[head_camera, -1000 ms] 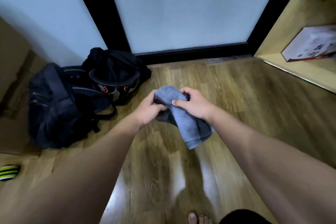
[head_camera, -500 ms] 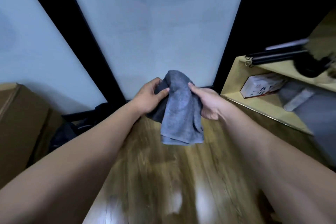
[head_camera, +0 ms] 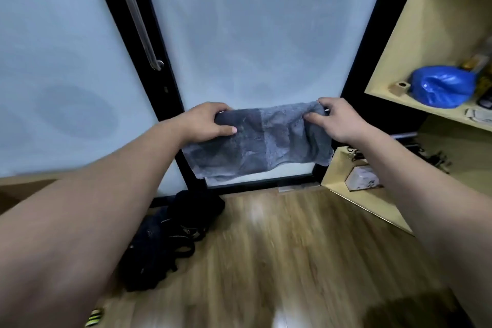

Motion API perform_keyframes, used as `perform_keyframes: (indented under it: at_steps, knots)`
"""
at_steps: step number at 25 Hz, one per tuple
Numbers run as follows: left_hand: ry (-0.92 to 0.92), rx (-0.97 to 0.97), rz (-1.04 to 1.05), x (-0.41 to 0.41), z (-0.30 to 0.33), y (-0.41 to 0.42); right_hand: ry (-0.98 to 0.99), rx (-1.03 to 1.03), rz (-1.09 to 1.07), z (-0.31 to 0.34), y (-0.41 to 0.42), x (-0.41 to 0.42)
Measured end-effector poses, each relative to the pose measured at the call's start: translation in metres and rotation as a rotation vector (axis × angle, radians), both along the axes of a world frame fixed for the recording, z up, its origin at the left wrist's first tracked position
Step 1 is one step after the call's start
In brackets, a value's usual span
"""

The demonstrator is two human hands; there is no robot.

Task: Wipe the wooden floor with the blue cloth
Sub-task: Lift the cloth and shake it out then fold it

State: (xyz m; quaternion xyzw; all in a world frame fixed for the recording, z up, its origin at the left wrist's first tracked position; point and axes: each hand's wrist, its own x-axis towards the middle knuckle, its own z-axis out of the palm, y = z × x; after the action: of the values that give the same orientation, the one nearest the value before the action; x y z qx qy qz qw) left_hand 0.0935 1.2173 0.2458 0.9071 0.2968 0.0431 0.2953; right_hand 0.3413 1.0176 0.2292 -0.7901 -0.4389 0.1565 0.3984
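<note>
The blue-grey cloth (head_camera: 261,141) hangs spread out wide in the air in front of the frosted glass door, well above the wooden floor (head_camera: 279,261). My left hand (head_camera: 210,122) pinches its upper left corner and my right hand (head_camera: 338,120) pinches its upper right corner. The cloth's lower edge hangs loose and touches nothing. The floor below shows shiny streaks.
A black backpack (head_camera: 165,242) lies on the floor at the left by the door frame. A pale wooden shelf unit (head_camera: 394,66) stands at the right, holding a blue bag (head_camera: 442,88) and a white box (head_camera: 362,178). A steel door handle (head_camera: 138,16) is upper left.
The cloth was bunched between both hands low over the floor; it has been lifted and pulled open wide. My hands moved apart and my view tilted up toward the door.
</note>
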Motion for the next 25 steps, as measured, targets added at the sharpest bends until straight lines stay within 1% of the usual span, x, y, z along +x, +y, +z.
perform_keyframes:
  at_steps: [2,4,6,7,9,10,12,14,15,16,17,19,20,21,22,23,25]
  knots:
    - [0.004,-0.052,0.019,-0.026,0.026,-0.003,-0.126,0.024,-0.01,0.022,0.0,-0.023]
    - [0.02,-0.015,0.008,-0.04,0.04,-0.009,-0.225,0.096,-0.039,0.038,-0.005,-0.051]
    - [0.0,0.04,-0.064,-0.043,0.049,-0.019,-0.258,0.143,-0.041,0.054,-0.013,-0.077]
    - [-0.024,0.028,-0.101,-0.044,0.051,-0.025,-0.284,0.132,-0.023,0.064,-0.019,-0.09]
    - [-0.048,-0.09,-0.169,-0.046,0.053,-0.04,-0.364,0.109,-0.03,0.082,-0.031,-0.111]
    - [-0.053,-0.16,-0.198,-0.046,0.053,-0.048,-0.419,0.106,-0.078,0.089,-0.039,-0.119]
    - [-0.106,-0.326,-0.238,-0.048,0.052,-0.065,-0.545,0.05,-0.27,0.095,-0.056,-0.131]
    - [-0.188,-0.498,-0.236,-0.049,0.054,-0.081,-0.591,-0.06,-0.513,0.092,-0.078,-0.145]
    - [-0.226,-0.549,-0.228,-0.05,0.056,-0.09,-0.58,-0.1,-0.576,0.089,-0.088,-0.154]
    - [-0.259,-0.578,-0.223,-0.05,0.057,-0.099,-0.527,-0.102,-0.564,0.084,-0.099,-0.163]
    - [-0.285,-0.591,-0.228,-0.051,0.059,-0.11,-0.408,-0.07,-0.492,0.078,-0.11,-0.172]
    - [-0.312,-0.607,-0.258,-0.052,0.062,-0.134,-0.072,-0.03,-0.327,0.064,-0.131,-0.197]
    - [-0.318,-0.61,-0.273,-0.053,0.063,-0.144,0.051,-0.039,-0.273,0.057,-0.14,-0.209]
    - [-0.327,-0.612,-0.284,-0.052,0.063,-0.152,0.11,-0.062,-0.235,0.05,-0.147,-0.22]
    - [-0.34,-0.613,-0.292,-0.052,0.064,-0.161,0.109,-0.092,-0.216,0.044,-0.157,-0.229]
    - [-0.362,-0.609,-0.296,-0.052,0.065,-0.168,0.069,-0.14,-0.216,0.038,-0.165,-0.234]
    - [-0.391,-0.577,-0.304,-0.049,0.065,-0.18,-0.03,-0.221,-0.277,0.032,-0.185,-0.237]
